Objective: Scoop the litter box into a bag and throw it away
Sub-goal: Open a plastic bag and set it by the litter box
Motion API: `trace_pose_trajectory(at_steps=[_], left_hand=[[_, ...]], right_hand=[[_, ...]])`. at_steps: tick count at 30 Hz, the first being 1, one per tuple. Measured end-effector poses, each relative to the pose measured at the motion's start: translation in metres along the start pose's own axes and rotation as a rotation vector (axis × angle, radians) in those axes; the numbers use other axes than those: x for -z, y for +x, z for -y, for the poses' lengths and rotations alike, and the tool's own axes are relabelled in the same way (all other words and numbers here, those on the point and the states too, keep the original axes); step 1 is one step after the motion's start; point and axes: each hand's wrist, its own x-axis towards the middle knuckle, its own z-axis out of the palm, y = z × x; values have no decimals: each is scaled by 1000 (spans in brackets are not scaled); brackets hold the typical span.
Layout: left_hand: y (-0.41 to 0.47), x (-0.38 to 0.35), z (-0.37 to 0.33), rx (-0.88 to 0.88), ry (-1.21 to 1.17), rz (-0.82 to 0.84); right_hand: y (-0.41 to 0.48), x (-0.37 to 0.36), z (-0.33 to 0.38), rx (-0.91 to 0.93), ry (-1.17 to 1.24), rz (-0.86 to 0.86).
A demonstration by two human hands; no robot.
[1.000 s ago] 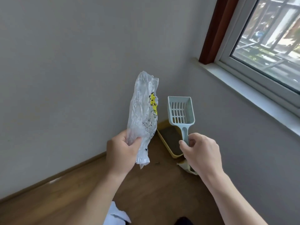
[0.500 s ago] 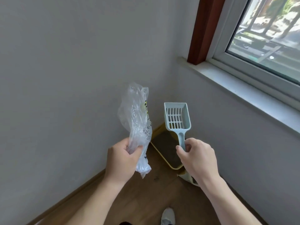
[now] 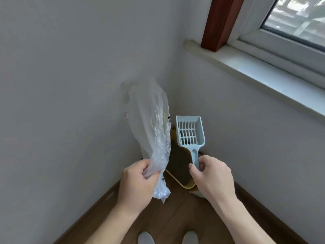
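My left hand (image 3: 139, 185) grips a crumpled clear plastic bag (image 3: 151, 131) that stands up above the fist, with a short end hanging below it. My right hand (image 3: 211, 175) holds the handle of a pale blue slotted litter scoop (image 3: 190, 132), its empty head pointing up and away. Between and behind both hands, a yellow litter box (image 3: 177, 180) with dark litter sits on the floor in the corner of the room, mostly hidden by the bag, the scoop and my right hand.
Grey walls meet in the corner behind the box. A white window sill (image 3: 263, 67) and a brown window frame (image 3: 219, 22) jut out at upper right. The wooden floor (image 3: 175, 217) runs toward me, and the tips of two light shoes (image 3: 146, 238) show at the bottom edge.
The view has moved closer to the corner and tilted down. The bag has swung a little left and blurred, while both hands keep their hold on the bag and the scoop.
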Motion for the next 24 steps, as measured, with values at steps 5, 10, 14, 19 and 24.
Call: trace_pose_trajectory(at_steps=[5,10,14,19,24], left_hand=[[30,-55,84,23,58,51],[58,-118,188,48,74,59],[78,-167,270,43,68,95],[106,-224,356,-12,97,212],[122,-274,431,-103,201,307]], right_hand=[[38,-76,-43,-56,0,16],[71,-164,-104,-71,14,56],[98,-243,-152,-83,21,78],[132,-346,-209,-139,26,71],[156,-434,-264,-227,36,72]])
